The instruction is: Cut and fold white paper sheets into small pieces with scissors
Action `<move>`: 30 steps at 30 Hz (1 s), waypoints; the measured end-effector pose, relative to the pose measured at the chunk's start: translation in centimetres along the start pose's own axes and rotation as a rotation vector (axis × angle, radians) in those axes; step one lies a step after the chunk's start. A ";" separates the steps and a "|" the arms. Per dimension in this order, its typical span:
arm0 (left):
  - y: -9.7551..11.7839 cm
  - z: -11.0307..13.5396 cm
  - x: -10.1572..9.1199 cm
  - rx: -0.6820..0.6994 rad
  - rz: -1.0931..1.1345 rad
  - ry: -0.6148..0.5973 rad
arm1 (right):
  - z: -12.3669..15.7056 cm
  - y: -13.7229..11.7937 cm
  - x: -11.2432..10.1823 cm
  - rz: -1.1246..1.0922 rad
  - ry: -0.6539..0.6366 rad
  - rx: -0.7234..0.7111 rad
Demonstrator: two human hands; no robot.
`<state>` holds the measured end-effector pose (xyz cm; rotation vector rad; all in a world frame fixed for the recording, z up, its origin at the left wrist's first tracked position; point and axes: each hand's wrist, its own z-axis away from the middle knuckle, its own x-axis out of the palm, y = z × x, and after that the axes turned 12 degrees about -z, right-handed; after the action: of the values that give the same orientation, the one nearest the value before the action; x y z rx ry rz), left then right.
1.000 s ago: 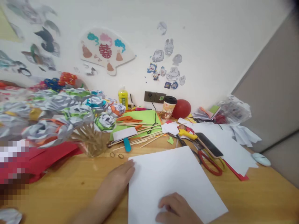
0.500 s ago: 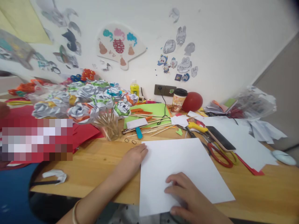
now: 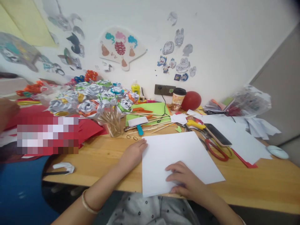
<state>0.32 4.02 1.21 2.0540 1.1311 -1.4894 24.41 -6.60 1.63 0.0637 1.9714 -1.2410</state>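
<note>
A white sheet of paper (image 3: 178, 156) lies on the wooden desk (image 3: 103, 162), its near corner hanging slightly over the front edge. My left hand (image 3: 132, 153) rests flat at the sheet's upper left corner, fingers stretched onto the paper's edge. My right hand (image 3: 186, 181) lies on the sheet's lower part, fingers curled loosely and pressing down on the paper. Neither hand grips anything else.
Behind the sheet lie red-handled scissors (image 3: 217, 150), a dark phone (image 3: 217, 134), wooden sticks on green paper (image 3: 150, 111), a paper cup (image 3: 177, 99), a red balloon (image 3: 191, 100) and a glass of paper roses (image 3: 98, 100). Red paper (image 3: 89, 128) covers the left. A mouse (image 3: 277, 152) sits at the far right.
The view has tilted down and pulled back, so the desk's front edge and my lap show. Both hands stay on the sheet; the right hand sits a little nearer the front edge.
</note>
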 end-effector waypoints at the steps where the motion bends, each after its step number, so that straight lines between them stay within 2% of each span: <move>1: 0.0 0.0 0.0 -0.005 0.004 0.004 | 0.0 -0.1 0.0 0.008 -0.004 0.001; 13: 0.1 0.2 0.1 -0.032 0.065 0.030 | 0.1 -0.1 0.0 0.021 0.002 -0.001; 18: 0.1 0.3 0.5 -0.043 0.107 0.028 | 0.3 -0.5 0.2 0.084 0.009 -0.050; 20: 0.1 0.3 0.4 -0.047 0.126 0.033 | 0.3 -0.7 0.3 0.125 0.069 -0.065; 22: 0.0 0.3 -0.3 -0.046 0.146 0.046 | 0.2 -1.1 0.1 0.169 0.199 -0.057; 26: 0.6 0.7 -3.4 0.004 0.201 0.097 | 0.7 -1.8 -1.7 0.208 0.439 -0.039; 28: 1.5 1.0 -4.7 0.043 0.225 0.126 | 1.4 -1.8 -2.9 0.233 0.492 -0.037; 30: 2.8 1.3 -4.9 0.063 0.218 0.151 | 2.5 -1.6 -3.7 0.279 0.520 -0.033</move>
<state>1.05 -0.53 4.76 2.2831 0.8880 -1.2985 27.76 -8.11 4.59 0.6824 2.3166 -1.0773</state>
